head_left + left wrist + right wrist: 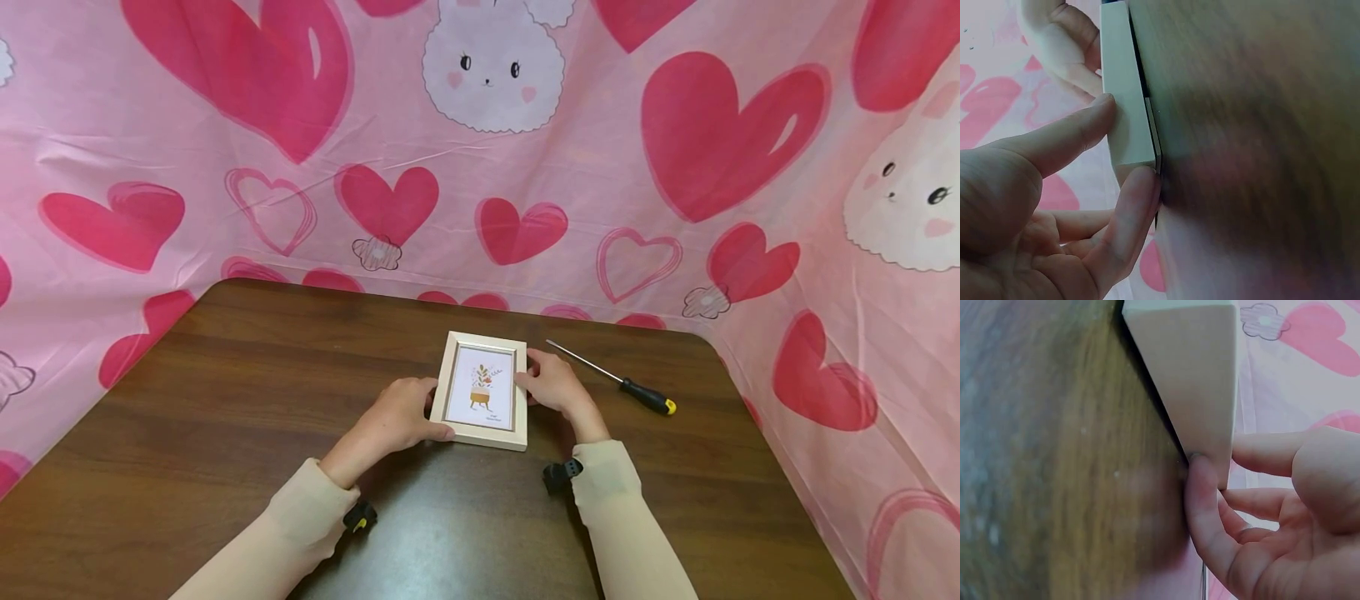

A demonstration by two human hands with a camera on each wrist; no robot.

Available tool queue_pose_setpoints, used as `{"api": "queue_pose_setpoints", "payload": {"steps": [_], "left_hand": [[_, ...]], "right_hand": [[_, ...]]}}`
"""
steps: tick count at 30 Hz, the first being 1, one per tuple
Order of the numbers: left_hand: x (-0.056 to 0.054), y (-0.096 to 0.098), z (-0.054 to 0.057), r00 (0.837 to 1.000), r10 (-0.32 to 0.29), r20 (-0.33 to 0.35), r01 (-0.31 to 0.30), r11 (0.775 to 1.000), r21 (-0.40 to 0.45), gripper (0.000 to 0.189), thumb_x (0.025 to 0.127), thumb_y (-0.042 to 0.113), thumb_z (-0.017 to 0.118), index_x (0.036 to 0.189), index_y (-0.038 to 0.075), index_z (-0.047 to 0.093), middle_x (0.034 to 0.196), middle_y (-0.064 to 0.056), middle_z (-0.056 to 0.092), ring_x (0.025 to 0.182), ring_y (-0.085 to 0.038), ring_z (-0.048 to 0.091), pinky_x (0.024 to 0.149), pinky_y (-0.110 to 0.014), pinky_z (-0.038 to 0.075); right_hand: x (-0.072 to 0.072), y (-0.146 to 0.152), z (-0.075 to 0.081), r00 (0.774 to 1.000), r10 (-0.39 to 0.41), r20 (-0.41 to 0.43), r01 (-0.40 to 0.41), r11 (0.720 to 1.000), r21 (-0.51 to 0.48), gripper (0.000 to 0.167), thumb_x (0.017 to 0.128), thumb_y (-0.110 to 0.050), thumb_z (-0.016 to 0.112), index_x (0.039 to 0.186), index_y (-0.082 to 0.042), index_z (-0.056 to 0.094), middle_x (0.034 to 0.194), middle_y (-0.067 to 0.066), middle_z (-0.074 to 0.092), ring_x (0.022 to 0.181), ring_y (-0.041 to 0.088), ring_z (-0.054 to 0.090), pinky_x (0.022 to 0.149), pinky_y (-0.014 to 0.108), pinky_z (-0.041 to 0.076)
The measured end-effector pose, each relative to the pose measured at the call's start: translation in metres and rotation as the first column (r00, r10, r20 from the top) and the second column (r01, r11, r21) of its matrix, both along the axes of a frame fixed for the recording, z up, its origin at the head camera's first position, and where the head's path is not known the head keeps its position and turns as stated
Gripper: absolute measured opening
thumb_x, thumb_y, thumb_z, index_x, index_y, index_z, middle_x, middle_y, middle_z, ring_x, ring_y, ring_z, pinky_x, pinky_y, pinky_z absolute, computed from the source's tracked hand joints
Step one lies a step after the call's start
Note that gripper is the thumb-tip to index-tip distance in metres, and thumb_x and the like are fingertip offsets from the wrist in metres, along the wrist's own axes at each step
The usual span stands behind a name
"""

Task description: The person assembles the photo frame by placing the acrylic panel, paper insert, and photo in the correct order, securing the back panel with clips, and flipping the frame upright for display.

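Note:
A cream picture frame (pixel 489 437) with a print of a potted plant faces up between both hands, low over the brown table. My left hand (pixel 397 412) grips its left edge near the front corner, thumb on the front rim. Along the right edge, my right hand (pixel 555 383) holds it with the thumb on top and fingers underneath. In the left wrist view the frame's pale side (pixel 1127 87) shows, with a thin backing edge below it and a fingertip at the corner. The right wrist view shows another side (pixel 1191 375) pinched between thumb and fingers.
A screwdriver (pixel 641 394) with a black and yellow handle lies on the table (pixel 225 433) to the right of the frame. Pink cloth (pixel 450 167) printed with hearts and rabbits hangs behind the table and along its sides.

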State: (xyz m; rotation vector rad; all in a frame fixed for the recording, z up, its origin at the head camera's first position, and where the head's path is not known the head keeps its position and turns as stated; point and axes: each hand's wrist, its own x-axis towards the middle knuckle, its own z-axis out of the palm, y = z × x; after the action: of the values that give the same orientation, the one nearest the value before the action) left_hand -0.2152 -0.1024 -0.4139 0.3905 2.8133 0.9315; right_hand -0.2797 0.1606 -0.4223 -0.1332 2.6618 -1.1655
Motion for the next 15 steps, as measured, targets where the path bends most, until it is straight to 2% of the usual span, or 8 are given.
{"api": "queue_pose_setpoints", "payload": {"steps": [15], "left_hand": [[0.0017,-0.0009,0.0042,1.0,-0.008,0.0,0.008,1.0,-0.011,0.07,0.076,0.027,0.099,0.13,-0.001,0.066,0.093,-0.006,0.071,0.087,-0.02,0.062,0.08,-0.039,0.055]], "right_hand": [[-0.0009,-0.0006,-0.0021,1.0,0.017,-0.02,-0.016,0.999,0.032,0.061,0.105,-0.015,0.066,0.159,0.001,0.043,0.095,0.014,0.064,0.071,0.02,0.067,0.064,0.031,0.059]]}}
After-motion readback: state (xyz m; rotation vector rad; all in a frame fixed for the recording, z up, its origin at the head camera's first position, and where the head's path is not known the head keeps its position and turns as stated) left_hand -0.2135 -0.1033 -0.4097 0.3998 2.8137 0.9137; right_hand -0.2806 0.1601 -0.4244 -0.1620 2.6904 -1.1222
